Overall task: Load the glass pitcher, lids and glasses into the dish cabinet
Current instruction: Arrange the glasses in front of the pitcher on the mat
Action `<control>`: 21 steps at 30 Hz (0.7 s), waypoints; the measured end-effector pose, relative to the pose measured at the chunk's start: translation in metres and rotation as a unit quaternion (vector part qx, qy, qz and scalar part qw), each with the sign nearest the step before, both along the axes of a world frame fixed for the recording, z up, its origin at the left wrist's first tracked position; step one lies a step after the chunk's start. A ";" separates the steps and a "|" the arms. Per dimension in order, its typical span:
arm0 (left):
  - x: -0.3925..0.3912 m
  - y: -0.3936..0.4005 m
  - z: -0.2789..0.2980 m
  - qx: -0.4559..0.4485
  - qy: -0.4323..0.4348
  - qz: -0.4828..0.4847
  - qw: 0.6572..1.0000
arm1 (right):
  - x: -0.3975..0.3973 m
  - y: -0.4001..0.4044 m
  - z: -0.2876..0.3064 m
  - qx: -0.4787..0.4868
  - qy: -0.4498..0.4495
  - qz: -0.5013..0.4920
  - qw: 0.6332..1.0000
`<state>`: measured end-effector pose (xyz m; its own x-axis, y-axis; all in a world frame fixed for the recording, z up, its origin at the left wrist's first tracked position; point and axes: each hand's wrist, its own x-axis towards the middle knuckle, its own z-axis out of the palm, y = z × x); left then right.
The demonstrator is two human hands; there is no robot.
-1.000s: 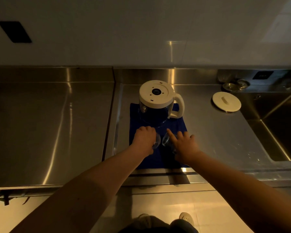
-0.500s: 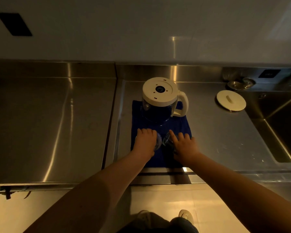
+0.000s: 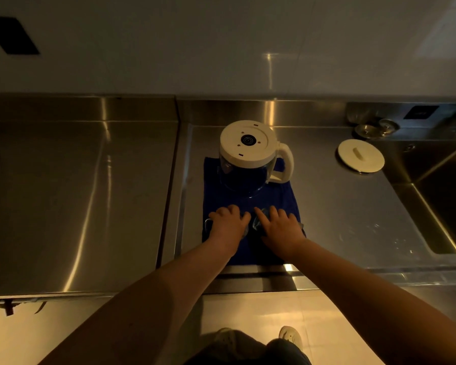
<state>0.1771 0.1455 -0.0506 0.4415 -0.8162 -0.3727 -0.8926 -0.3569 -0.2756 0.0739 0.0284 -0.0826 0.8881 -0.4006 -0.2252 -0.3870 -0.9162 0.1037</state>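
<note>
The two glasses sit side by side on the near half of the blue cloth (image 3: 287, 198), one under each of my hands, so each lies straight below my fingers rather than off to a side; the left glass (image 3: 208, 224) shows only a rim past my knuckles, the right glass (image 3: 257, 224) a curve by my forefinger; they look upright, though my hands hide most of them. My left hand (image 3: 228, 224) is curled down over its glass, grasping it from above; my right hand (image 3: 281, 226) lies over the other with fingers spread, and whether they have closed I cannot tell. Beyond stands the glass pitcher (image 3: 246, 160); a loose lid (image 3: 361, 158) lies well right on the surface (image 3: 340, 206).
</note>
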 end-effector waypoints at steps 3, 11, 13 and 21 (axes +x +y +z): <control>0.003 0.000 -0.004 -0.020 0.005 -0.025 0.999 | 0.003 0.000 0.000 -0.003 0.000 0.000 1.000; 0.006 -0.002 -0.006 -0.043 0.020 -0.028 0.998 | 0.007 0.001 -0.002 0.016 -0.013 -0.012 1.000; 0.007 -0.002 -0.004 -0.043 0.026 -0.028 0.998 | 0.006 0.003 0.001 0.022 -0.017 -0.009 1.000; 0.010 -0.005 0.015 -0.125 0.056 -0.011 0.990 | -0.003 0.003 0.031 0.033 -0.081 0.021 0.996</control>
